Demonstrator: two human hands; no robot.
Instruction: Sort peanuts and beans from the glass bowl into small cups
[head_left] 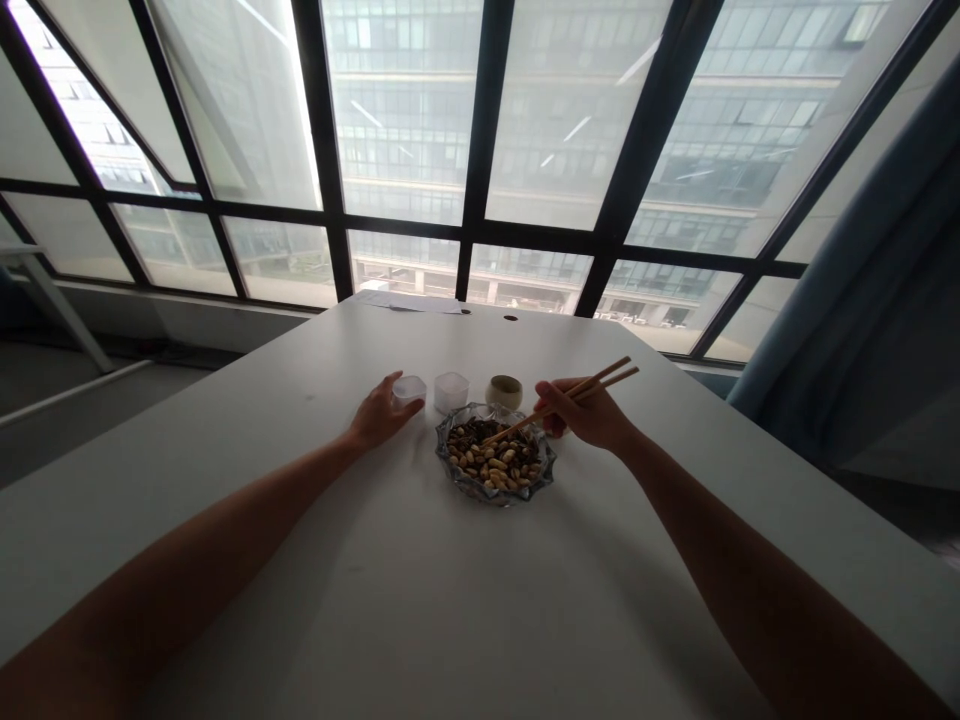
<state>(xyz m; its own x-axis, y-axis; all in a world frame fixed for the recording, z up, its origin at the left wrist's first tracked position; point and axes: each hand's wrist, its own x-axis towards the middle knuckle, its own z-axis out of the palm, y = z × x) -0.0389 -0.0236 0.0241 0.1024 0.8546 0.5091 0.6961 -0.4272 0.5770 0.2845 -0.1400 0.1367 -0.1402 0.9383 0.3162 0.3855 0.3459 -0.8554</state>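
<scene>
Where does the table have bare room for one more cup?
The table is bare on the near side of the glass bowl, and beyond the clear cups, up to the paper. Crowded: the bowl's far side, with those cups, beige pot, left hand and right hand.

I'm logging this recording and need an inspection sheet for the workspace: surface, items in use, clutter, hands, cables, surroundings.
Surface: white table, two round holes at the far end.
Items in use: glass bowl with peanuts and darker pieces; beyond it, left clear cup, right clear cup, greenish cup.
Clutter: papers near the far edge.
Left hand: thumb and fingers around the left clear cup.
Right hand: holds chopsticks, tips in the bowl.
Cables: nothing seen for certain.
Surroundings: windows ahead, blue curtain right.
</scene>
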